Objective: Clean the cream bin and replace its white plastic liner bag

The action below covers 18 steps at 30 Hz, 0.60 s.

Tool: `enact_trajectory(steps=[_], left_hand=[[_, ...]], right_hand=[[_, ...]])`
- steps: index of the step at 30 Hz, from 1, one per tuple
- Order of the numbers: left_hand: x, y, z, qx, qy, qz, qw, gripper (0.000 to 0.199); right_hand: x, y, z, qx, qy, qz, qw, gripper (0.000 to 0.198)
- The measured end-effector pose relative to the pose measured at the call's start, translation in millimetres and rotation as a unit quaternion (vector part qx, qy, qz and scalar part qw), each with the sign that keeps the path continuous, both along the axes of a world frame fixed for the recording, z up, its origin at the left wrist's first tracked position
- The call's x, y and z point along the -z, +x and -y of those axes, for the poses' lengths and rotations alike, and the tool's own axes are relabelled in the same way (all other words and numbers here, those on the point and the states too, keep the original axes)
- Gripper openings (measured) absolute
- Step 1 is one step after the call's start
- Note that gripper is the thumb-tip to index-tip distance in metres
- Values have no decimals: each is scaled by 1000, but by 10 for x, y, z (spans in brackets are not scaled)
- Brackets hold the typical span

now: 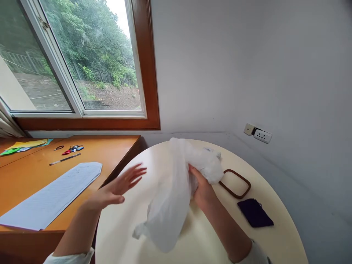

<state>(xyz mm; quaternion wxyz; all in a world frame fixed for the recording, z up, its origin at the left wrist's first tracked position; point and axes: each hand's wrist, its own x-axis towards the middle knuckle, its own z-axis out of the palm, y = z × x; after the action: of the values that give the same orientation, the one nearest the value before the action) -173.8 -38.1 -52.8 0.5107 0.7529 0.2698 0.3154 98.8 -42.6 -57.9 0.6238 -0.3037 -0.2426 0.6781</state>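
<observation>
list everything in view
table: 1, cream, centre
desk: 1, orange, left
plastic bag: 1, white, over table
frame: 1, brown, table's right
pouch: 1, dark purple, beside frame
paper stack: 1, white, desk
loose papers: several, multicoloured, desk
pen: 1, dark, desk
band: 1, black, desk
small items: several, red, blue, desk
window: 1, brown frame, left
curtain: 1, beige, left edge
wall plates: 2, pale, right
walls: 2, grey, behind
trees: several, green, outside
sleeves: 2, pale, bottom
left hand: 1, over table
right hand: 1, gripping plastic bag
</observation>
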Motion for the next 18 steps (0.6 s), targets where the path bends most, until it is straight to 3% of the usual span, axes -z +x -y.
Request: enact_trajectory(steps=[2, 4, 7, 8, 10, 12, 15, 18], left_hand=[[-50, 139, 89, -62, 22, 53, 996, 110], [-19, 429, 215, -74, 14, 23, 997, 121], [167, 899, 373, -102, -74, -33, 991, 86], [248, 1004, 400, -125, -101, -21, 987, 68], [407, 1088, 400, -187, -110, -3, 976, 53], [534, 1012, 318, -257, -69, 4, 964, 53], [647, 708, 57, -360, 7, 6, 933, 73], [691, 340, -279, -411, -21, -16, 911, 87]], right_hand=[[1, -144, 20, 7, -1, 7, 1000, 52], [8, -315, 25, -14, 0, 0, 1000, 52], [37, -534, -17, -62, -18, 6, 998, 50], [50, -582, -46, -73, -30, 13, 997, 50], [79, -630, -117, -68, -36, 19, 997, 51], [110, -625, -181, -67, -1, 9, 998, 54], [163, -573, -210, -103, 88, 24, 991, 54], [238, -523, -146, -156, 122, 103, 975, 56]])
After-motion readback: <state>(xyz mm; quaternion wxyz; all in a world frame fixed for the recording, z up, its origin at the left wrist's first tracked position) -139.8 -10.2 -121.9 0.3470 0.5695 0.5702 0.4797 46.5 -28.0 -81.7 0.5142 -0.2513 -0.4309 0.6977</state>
